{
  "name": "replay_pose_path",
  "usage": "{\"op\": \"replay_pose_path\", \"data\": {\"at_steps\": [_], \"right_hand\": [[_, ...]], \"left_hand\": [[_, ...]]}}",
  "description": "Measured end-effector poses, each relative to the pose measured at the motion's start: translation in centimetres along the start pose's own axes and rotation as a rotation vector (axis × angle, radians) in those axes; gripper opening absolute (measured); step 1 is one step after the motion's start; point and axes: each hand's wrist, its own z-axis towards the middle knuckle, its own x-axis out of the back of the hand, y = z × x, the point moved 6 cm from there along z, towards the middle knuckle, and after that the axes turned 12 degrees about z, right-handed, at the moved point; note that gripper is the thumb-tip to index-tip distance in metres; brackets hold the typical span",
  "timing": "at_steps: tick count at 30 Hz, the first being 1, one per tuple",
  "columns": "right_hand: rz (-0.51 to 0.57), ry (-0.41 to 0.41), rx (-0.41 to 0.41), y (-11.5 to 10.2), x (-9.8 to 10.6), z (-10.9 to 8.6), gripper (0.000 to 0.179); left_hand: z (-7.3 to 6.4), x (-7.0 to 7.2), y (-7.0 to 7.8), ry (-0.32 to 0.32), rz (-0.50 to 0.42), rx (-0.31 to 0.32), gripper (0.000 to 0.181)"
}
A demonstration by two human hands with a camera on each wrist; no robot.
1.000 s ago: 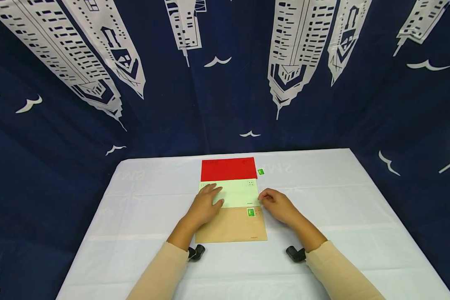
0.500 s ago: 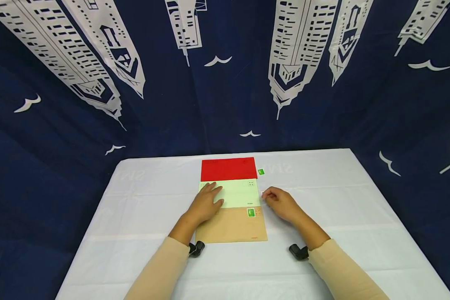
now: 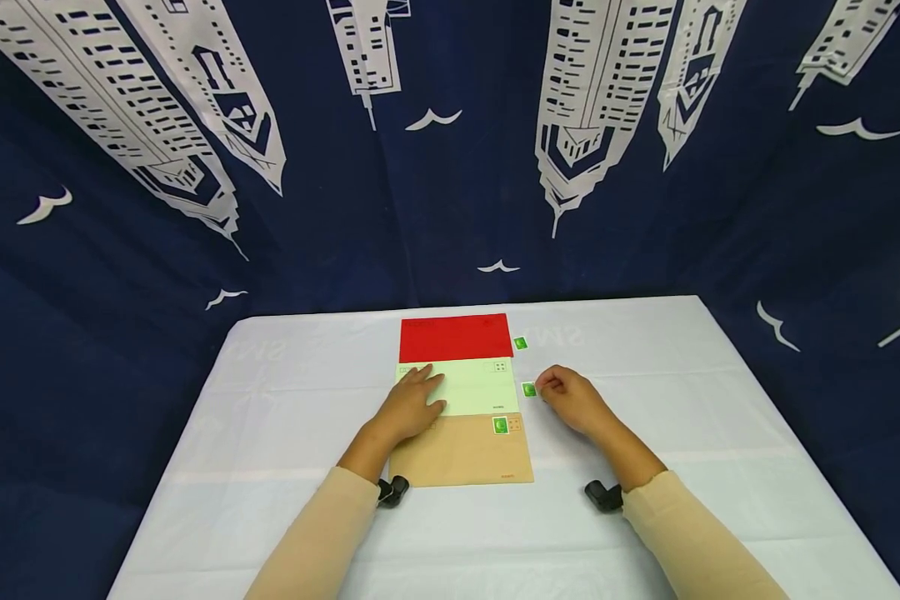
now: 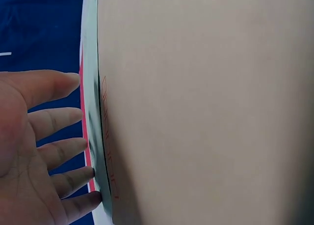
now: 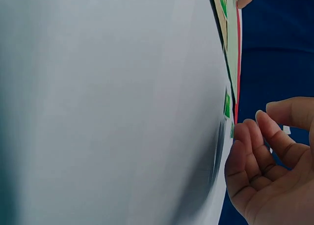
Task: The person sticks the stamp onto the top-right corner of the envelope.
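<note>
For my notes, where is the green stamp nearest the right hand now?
In the head view, the green stamp lies on the white tablecloth, right of the pale green envelope, beside the right hand.

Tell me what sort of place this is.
Probably an indoor tabletop workspace, perhaps a makeshift one: a white-covered table, a dark blue cloth printed with white buildings behind it, and red, pale green and tan envelopes laid out on the table.

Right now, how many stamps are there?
3: one stamp on the brown envelope, another stamp beside the pale green envelope, a third stamp beside the red envelope. Others may be hidden.
</note>
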Motion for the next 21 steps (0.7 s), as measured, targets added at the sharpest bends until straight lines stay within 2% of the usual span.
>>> {"op": "replay_pose_path", "data": {"at_steps": [6, 21], "right_hand": [[-0.007, -0.009, 0.000, 0.0, 0.2, 0.3, 0.017], [-0.027, -0.048, -0.052, 1.2, 0.2, 1.6, 0.021]], "left_hand": [[0.0, -0.1, 0.0, -0.023, 0.020, 0.017, 0.058], [-0.1, -0.1, 0.3, -0.033, 0.071, 0.013, 0.057]]}}
